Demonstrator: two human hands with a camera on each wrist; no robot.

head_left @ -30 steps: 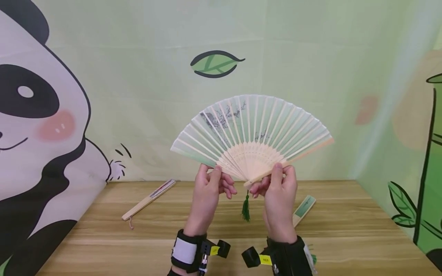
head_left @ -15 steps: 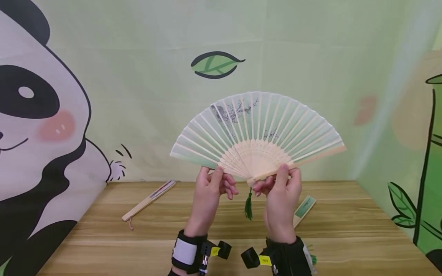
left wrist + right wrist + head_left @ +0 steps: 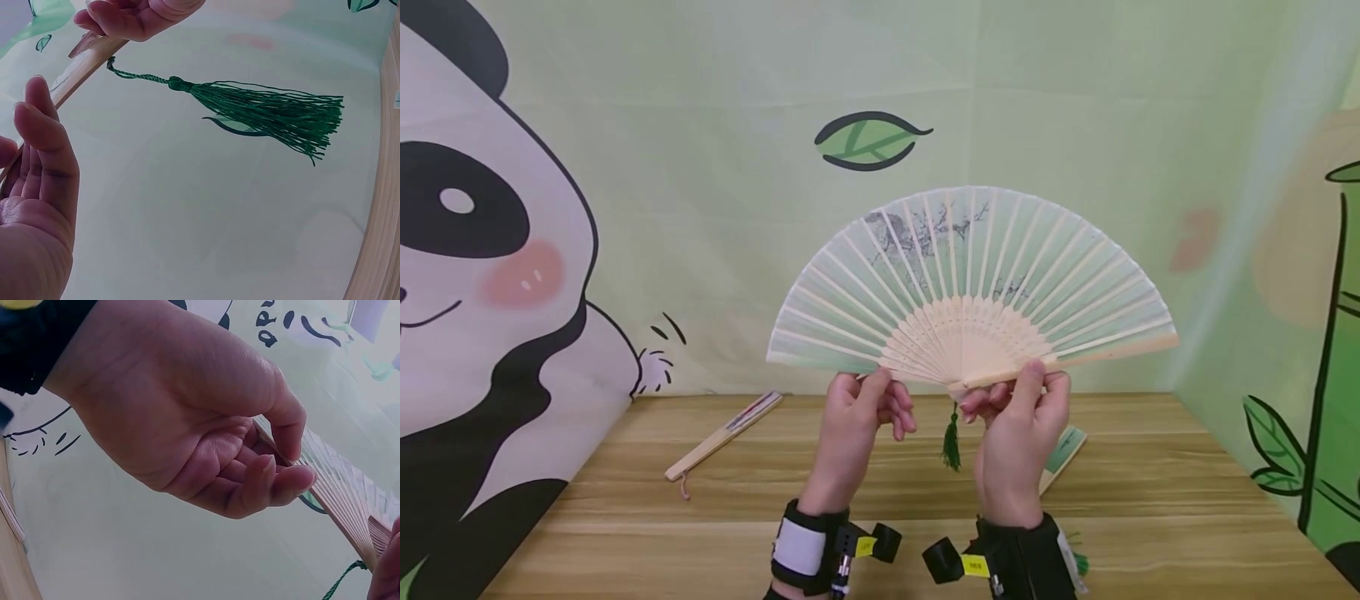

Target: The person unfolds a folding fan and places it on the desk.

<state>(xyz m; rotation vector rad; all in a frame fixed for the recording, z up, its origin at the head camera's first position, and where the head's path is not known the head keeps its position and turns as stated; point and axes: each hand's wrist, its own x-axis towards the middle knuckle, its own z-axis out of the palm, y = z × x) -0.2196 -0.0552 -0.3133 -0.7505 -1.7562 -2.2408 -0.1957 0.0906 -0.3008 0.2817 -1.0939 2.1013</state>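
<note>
While my left hand and right hand pinch the spread fan by its end ribs above the worktop, my right hand half hides a folded fan.

Behind the right hand, the pale green folded fan with wooden ribs lies mostly hidden; only its far end shows. The ink painting on the open pale green paper fan, above both hands, is too small to read, perhaps branches. Both forearms are cut off at the bottom edge.
</note>
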